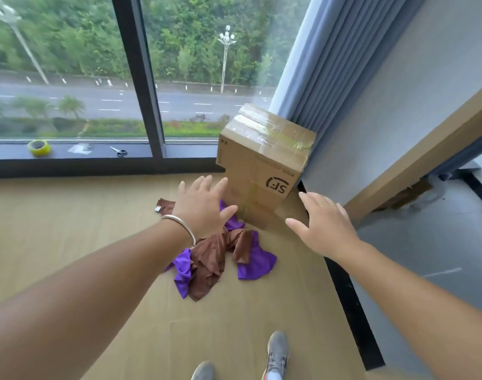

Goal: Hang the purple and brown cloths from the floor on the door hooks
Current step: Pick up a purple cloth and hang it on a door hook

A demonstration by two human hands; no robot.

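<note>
A purple cloth (257, 263) and a brown cloth (212, 259) lie crumpled together in one heap on the wooden floor, in front of a cardboard box. My left hand (202, 208), with a silver bangle on the wrist, is stretched out above the heap with straight, spread fingers and holds nothing. My right hand (323, 224) reaches out to the right of the heap, fingers also spread and empty. Neither hand touches the cloths. No door hooks are in view.
A taped cardboard box (264, 160) stands against blue curtains (324, 58) by the window. A roll of yellow tape (39, 147) and scissors (119, 151) lie on the sill. A wooden door frame (426, 157) and dark tiled floor are at the right. My shoes (276, 355) are at the bottom.
</note>
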